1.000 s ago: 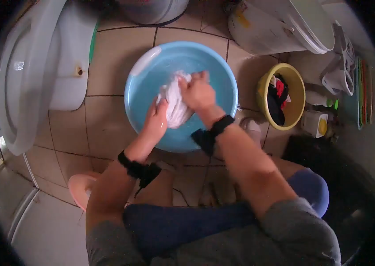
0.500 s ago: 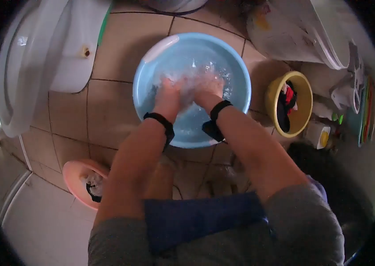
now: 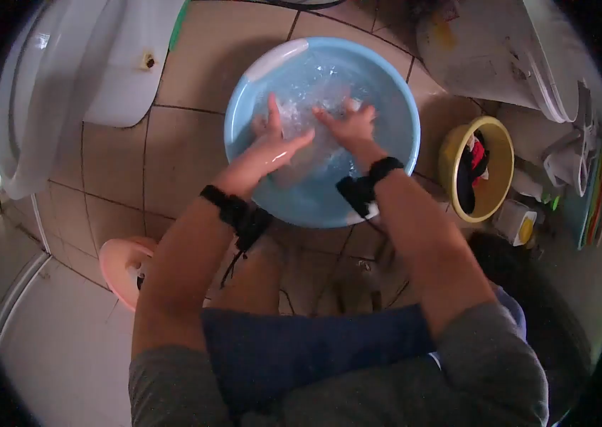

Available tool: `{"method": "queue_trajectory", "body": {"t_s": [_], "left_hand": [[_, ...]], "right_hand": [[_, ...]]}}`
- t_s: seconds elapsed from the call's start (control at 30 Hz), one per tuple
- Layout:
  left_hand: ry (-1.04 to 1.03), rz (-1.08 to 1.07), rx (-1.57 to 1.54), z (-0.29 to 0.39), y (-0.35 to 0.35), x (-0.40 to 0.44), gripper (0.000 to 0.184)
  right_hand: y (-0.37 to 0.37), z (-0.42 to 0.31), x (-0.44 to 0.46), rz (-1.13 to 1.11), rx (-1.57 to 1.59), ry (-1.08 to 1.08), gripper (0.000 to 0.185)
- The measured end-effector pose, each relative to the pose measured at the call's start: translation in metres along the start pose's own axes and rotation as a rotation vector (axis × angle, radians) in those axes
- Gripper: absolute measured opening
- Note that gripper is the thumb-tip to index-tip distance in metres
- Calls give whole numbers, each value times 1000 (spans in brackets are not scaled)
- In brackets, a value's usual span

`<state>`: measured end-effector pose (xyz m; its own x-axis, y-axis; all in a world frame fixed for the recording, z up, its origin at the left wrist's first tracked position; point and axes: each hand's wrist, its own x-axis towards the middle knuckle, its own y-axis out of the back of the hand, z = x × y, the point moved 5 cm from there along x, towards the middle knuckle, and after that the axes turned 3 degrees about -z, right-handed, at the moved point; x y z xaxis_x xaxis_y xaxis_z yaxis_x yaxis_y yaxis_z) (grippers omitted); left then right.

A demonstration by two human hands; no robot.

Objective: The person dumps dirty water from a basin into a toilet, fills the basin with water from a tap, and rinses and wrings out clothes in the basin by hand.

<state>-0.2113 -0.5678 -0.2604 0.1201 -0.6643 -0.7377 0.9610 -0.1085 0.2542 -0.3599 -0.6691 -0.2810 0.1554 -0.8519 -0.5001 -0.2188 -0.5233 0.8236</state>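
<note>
A blue basin [image 3: 322, 210] holds splashing water in the head view. My left hand [image 3: 272, 146] is over the left part of the basin, thumb and fingers spread. Over the right part, my right hand [image 3: 350, 127] is spread too, its fingers apart. Between and beyond the hands lies a pale, blurred white cloth [image 3: 301, 117] in the water, its outline hard to make out. Neither hand visibly grips it. Both wrists carry black bands with small black devices.
Right of the basin stands a yellow basin [image 3: 508, 165] with dark, red and white cloth. A pink basin [image 3: 117, 267] is at the lower left. A large white bucket [image 3: 486, 60] stands at the upper right, a white toilet [image 3: 119, 71] at the left.
The white cloth went from between my hands down into the water. Both hands, together in the water half a second ago, have risen and opened. The basin sits further up and right in view.
</note>
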Motion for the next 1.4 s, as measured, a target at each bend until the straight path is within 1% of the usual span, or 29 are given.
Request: {"method": "queue_trajectory", "body": {"t_s": [0.03,0.07,0.13,0.2,0.23,0.27,0.3,0.33,0.4,0.43,0.47,0.5,0.57,0.63,0.67,0.7,0.73,0.77,0.8,0.9,0.93,1.0,1.03,1.1,1.2,1.23,1.3,1.37,1.4], "left_hand": [[0,4,2,0,-1,9,106],[75,18,-143,-7,-6,22,104],[152,37,-295,-8,-18,25,102],[60,-7,-686,8,-19,16,92],[57,5,-691,3,-12,19,92],[-7,-179,-909,0,-14,26,85],[-74,-374,-1121,-1,-17,35,82],[-38,-514,-1286,-6,-20,50,69],[-115,-514,-1223,19,-8,21,61],[-178,-517,-1157,30,-3,11,54],[-147,-683,-1357,22,-12,20,41],[-153,-680,-1357,37,-9,4,41],[-310,-244,-1207,58,5,-23,33],[-436,-144,-1083,46,-2,-9,34],[-552,-48,-950,42,-2,-6,35],[-556,-49,-958,40,-4,-8,35],[-385,39,-640,30,-7,-10,36],[-220,122,-320,21,-7,-12,37],[-225,120,-325,17,-9,-15,37],[-443,157,-171,5,-2,-35,54],[-440,158,-175,-1,-1,-39,54],[-448,303,180,7,8,-49,71],[-447,303,174,12,8,-52,71],[-349,72,406,46,6,-61,63],[-173,-11,525,22,-17,-22,64],[-177,-9,520,20,-21,-12,64],[-9,200,-334,9,-15,1,56],[62,171,-326,-4,-25,14,55],[80,154,-474,-9,-29,17,58]], "right_hand": [[-10,4,-4,-60,240,-264,78],[-25,12,2,-59,241,-264,78],[-86,11,11,-636,1169,-175,77],[-41,-20,-19,-696,1243,-28,70],[-16,-36,-42,-747,1314,106,63],[-5,-39,-59,-751,1306,112,63],[9,-44,-74,-634,1294,218,50],[20,-48,-85,-513,1277,327,38],[38,-64,-108,-146,885,738,30],[40,-69,-113,-146,882,746,30],[48,-76,-119,-52,770,786,30],[56,-83,-125,42,657,823,30],[67,-90,-125,124,579,817,26],[74,-90,-116,253,537,831,17],[73,-86,-106,249,531,834,17],[66,-72,-83,119,613,677,21],[60,-55,-61,-8,689,512,29],[58,-42,-37,-78,499,383,34],[59,-26,-19,-148,311,253,40],[77,-3,-22,35,96,418,54],[77,2,-22,31,94,419,54],[74,9,-22,29,48,476,58],[62,15,-16,26,42,476,58],[36,7,-9,79,-316,649,71],[16,-16,-36,-59,-397,539,67],[7,-20,-32,-56,-403,540,67],[-15,-17,-20,-155,-691,523,61],[-20,-11,-10,-223,-597,512,58],[-24,-10,-1,-318,-653,463,57]]}}
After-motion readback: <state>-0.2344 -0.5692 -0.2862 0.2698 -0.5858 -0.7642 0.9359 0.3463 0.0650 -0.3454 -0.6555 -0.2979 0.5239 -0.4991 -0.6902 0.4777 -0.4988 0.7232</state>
